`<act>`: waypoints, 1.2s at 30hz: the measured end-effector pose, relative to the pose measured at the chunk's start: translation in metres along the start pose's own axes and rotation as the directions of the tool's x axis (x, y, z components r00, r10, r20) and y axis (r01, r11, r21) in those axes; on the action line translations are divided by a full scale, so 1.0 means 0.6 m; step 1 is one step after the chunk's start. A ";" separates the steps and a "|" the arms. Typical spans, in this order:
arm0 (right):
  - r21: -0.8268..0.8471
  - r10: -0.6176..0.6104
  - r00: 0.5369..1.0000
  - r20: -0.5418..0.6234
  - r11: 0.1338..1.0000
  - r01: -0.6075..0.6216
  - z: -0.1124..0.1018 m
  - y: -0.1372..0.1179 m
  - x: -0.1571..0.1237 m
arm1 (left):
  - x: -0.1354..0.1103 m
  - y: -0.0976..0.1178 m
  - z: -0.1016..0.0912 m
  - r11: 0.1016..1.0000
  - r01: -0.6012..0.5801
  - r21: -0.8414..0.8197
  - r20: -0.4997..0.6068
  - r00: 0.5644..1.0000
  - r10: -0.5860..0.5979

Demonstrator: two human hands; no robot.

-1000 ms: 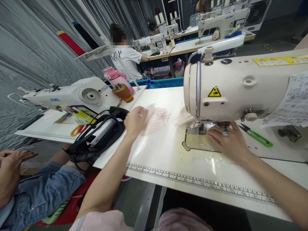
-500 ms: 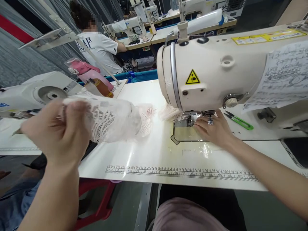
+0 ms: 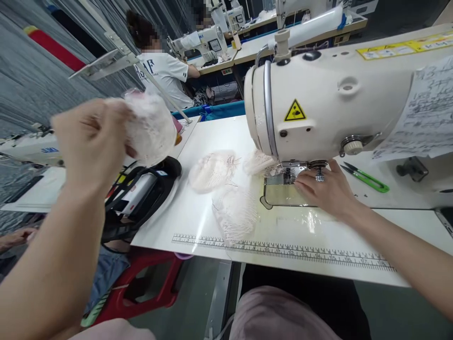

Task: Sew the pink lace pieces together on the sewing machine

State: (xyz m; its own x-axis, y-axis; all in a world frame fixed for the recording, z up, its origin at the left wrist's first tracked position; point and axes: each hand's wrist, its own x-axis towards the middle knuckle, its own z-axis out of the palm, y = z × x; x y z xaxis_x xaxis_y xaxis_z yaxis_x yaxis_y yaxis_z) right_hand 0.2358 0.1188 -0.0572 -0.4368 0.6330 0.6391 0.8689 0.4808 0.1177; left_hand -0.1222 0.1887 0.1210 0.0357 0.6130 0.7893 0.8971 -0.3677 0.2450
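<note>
My left hand (image 3: 94, 137) is raised at the left, its fingers closed on the edge of a white lace piece (image 3: 150, 130) that hangs in the air. My right hand (image 3: 323, 189) lies by the needle area of the white sewing machine (image 3: 318, 108), fingers stretched out beside the presser foot (image 3: 289, 175), and I see no fabric in it; some fingertips are hidden behind the metal parts. A round lace piece (image 3: 214, 171) and a second lace piece (image 3: 234, 215) lie on the table left of the needle plate (image 3: 283, 197). More bunched lace (image 3: 260, 163) sits behind the presser foot.
Green thread snips (image 3: 368, 178) lie right of my right hand. A printed ruler (image 3: 283, 250) runs along the front of the white table (image 3: 198, 226). A black device (image 3: 148, 193) stands beyond the left edge, above a red stool (image 3: 152, 278). A co-worker (image 3: 161, 71) sits further back.
My left hand has risen with one lace piece. Two other lace pieces now lie apart on the table. The view has shifted left; my right hand stays by the presser foot.
</note>
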 end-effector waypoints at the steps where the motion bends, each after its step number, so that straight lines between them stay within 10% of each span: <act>1: 0.005 0.006 1.000 0.007 1.000 -0.006 0.000 -0.001 0.000 | -0.013 0.014 -0.002 0.997 -0.080 -0.021 0.071 0.994 0.081; 5: 0.000 0.015 1.000 -0.004 1.000 -0.015 0.003 -0.001 0.001 | -0.079 0.095 -0.005 0.952 -0.186 -0.243 0.227 0.943 0.242; 9: 0.016 0.026 1.000 -0.005 1.000 -0.026 0.005 0.003 0.001 | -0.132 0.165 0.029 0.838 0.100 -0.536 0.454 0.871 0.186; 12: 0.032 0.060 0.998 0.011 0.998 -0.060 0.005 0.006 0.003 | -0.162 0.178 0.081 0.773 0.411 -0.483 0.771 0.618 0.153; 14: 0.038 0.104 0.994 0.030 0.994 -0.106 0.007 0.007 0.004 | -0.179 0.170 0.113 0.824 0.423 -0.377 0.883 0.433 0.182; 15: 0.042 0.129 0.991 0.038 0.991 -0.131 0.008 0.007 0.004 | -0.187 0.166 0.125 0.877 0.357 -0.323 0.898 0.408 0.165; 20: 0.135 0.125 0.992 0.004 0.983 -0.124 0.008 0.005 0.003 | -0.231 0.178 0.135 0.955 -0.275 -0.115 0.661 0.696 0.280; 24: 0.225 -0.023 0.998 0.060 0.974 0.009 -0.002 -0.004 0.006 | -0.272 0.207 0.133 0.807 -0.498 -0.317 0.572 0.579 0.581; 30: 0.175 -0.051 0.994 0.098 0.984 0.033 -0.011 -0.015 0.008 | -0.266 0.170 0.151 0.691 -0.551 -0.467 0.591 0.387 0.708; 32: 0.135 -0.033 0.992 0.119 0.991 0.017 -0.012 -0.019 0.008 | -0.255 0.162 0.155 0.706 -0.514 -0.487 0.594 0.398 0.700; 36: 0.007 0.009 0.989 0.147 1.000 -0.011 -0.013 -0.027 0.008 | -0.255 0.173 0.169 0.796 -0.480 -0.369 0.578 0.552 0.601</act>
State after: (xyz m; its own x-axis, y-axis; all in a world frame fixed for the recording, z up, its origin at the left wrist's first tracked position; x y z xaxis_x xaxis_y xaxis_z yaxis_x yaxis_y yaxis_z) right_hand 0.2214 0.1094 -0.0503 -0.4580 0.7196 0.5219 0.8718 0.4785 0.1053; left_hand 0.0104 0.1276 -0.0316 0.8132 0.5220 0.2573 0.5345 -0.8448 0.0243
